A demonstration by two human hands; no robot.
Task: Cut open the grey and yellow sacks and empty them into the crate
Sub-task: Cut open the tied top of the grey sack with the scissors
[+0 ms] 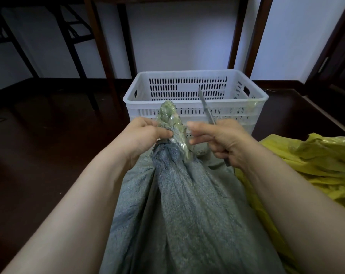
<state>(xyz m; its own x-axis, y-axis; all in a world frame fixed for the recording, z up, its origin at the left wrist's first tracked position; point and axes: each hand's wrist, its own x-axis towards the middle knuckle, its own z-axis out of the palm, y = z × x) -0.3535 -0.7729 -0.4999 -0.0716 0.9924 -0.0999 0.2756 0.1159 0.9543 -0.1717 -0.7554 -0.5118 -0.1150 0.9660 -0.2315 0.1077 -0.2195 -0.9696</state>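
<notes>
Plain indoor rm, prob. storeroom/back rm: bare white wall point(177, 36), dark wood floor point(49, 155) w/ dark skirting point(276, 84), dark wooden furniture legs point(100, 46), folding frames point(73, 36) left, slotted plastic crate point(195, 99) on floor.

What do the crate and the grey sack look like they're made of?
The crate: probably moulded white plastic, matte; slotted walls and a thick smooth rim. The grey sack: apparently woven plastic fabric, dull; fine grainy weave and soft creases.

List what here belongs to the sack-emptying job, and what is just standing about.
Job: grey woven sack, its taped neck gripped by the left hand; yellow plastic sack; white slotted plastic crate; grey-bladed knife held in the right hand.
Standing about: dark wooden table legs; black folding frame by the wall.
</notes>
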